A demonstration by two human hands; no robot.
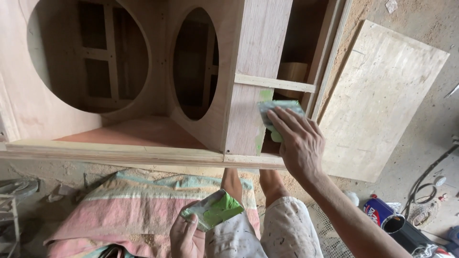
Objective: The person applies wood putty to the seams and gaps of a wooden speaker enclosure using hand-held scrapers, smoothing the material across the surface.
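Green-smeared scraper (279, 112) under right hand (299, 143)

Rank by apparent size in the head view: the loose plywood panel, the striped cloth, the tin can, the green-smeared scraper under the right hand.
1-2. Striped cloth and loose plywood panel: similar in area, and the cloth is partly hidden, so unranked.
3. Green-smeared scraper, partly covered by the right hand.
4. Tin can, slightly smaller.

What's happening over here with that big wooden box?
A person's right hand presses a flat scraper smeared with green filler against the edge of a plywood cabinet with two large round cutouts. Green streaks already mark that edge. The left hand holds a small board loaded with more green filler, low near the knees. A loose plywood panel lies on the dusty floor.
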